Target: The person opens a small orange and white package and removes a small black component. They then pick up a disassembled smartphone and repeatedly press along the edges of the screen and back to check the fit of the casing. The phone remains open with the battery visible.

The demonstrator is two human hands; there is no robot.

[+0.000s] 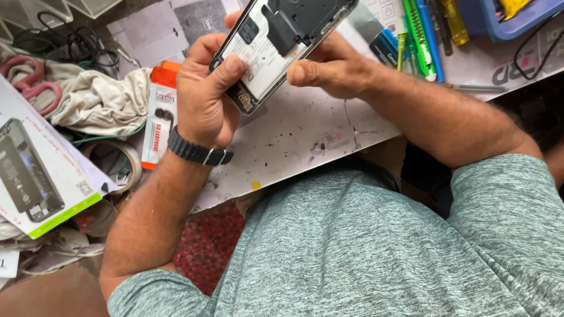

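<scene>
An opened smartphone with its back cover off shows a white battery and dark inner parts. It is held tilted above the worn white work table. My left hand, with a black watch on the wrist, grips its lower left edge, thumb pressed on the battery. My right hand holds the phone's right side, thumb against its edge.
An orange-and-white blister pack lies left of my left hand. A white phone box, pink scissors, a beige cloth and a tape roll sit at the left. Screwdrivers and green tools lie by a blue tray at the top right.
</scene>
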